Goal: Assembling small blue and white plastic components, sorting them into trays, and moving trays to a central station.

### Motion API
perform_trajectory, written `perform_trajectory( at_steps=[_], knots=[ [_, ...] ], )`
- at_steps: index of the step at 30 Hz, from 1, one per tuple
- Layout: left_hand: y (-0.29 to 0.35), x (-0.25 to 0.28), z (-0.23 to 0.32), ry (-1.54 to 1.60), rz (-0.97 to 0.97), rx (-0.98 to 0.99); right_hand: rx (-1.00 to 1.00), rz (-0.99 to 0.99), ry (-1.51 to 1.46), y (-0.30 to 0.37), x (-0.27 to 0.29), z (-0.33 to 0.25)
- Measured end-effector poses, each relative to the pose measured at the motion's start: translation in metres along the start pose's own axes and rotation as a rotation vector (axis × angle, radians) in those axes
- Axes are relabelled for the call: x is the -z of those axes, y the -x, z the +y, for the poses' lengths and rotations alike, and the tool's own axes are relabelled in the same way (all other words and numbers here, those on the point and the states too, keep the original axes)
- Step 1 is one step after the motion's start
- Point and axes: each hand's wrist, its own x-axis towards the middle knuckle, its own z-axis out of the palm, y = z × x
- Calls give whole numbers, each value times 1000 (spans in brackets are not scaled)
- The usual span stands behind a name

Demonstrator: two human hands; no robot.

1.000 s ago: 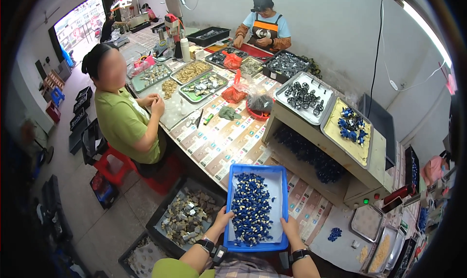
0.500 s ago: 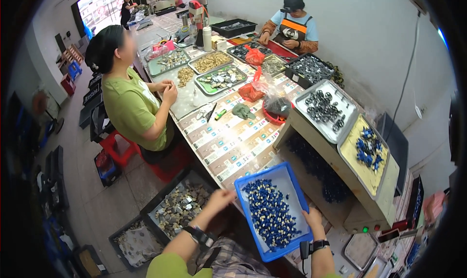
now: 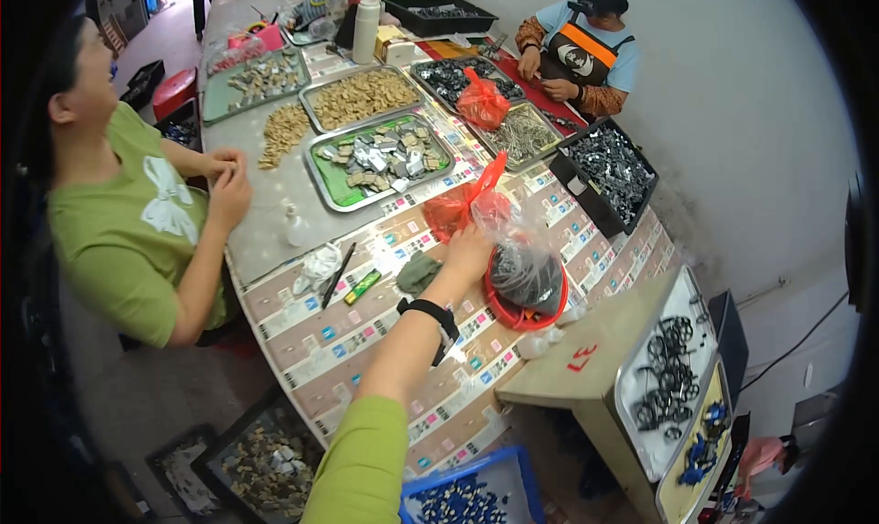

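My left hand [image 3: 468, 252] is stretched out over the table, its fingers closed at the gathered top of a clear plastic bag [image 3: 522, 249]. The fingertips are partly hidden. That bag holds something dark and sits in a round red basket [image 3: 495, 306]. Against the hand's far side lies a red plastic bag [image 3: 449, 212] with its handle standing up. A crumpled grey-green cloth [image 3: 418, 273] lies just left of my wrist. My right hand is out of view. At the lower edge is a blue bin [image 3: 524, 474] of small blue and cream parts.
Metal trays of small parts, such as the tan pieces [image 3: 362, 100], stand on the far table. A machine [image 3: 568, 359] with trays of black rings stands at the right. A co-worker in green [image 3: 137, 222] is at the left; another [image 3: 581, 57] sits across.
My left hand has gone from beside the blue bin forward to the plastic bags. My right hand, earlier on the bin's edge, has left the view. The view has moved toward the table.
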Motion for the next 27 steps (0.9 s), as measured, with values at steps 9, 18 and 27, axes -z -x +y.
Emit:
perform_trajectory(
  at_steps=[9,18,27],
  knots=[
    [-55,-75,-12,-195,353,55,-9,-3,19,1,4,-1],
    [-75,9,-76,447,-23,24,-46,22,10,7,-15,18],
    [-77,40,-132,1390,-340,297,103,173,112,14,-52,61]
  ],
)
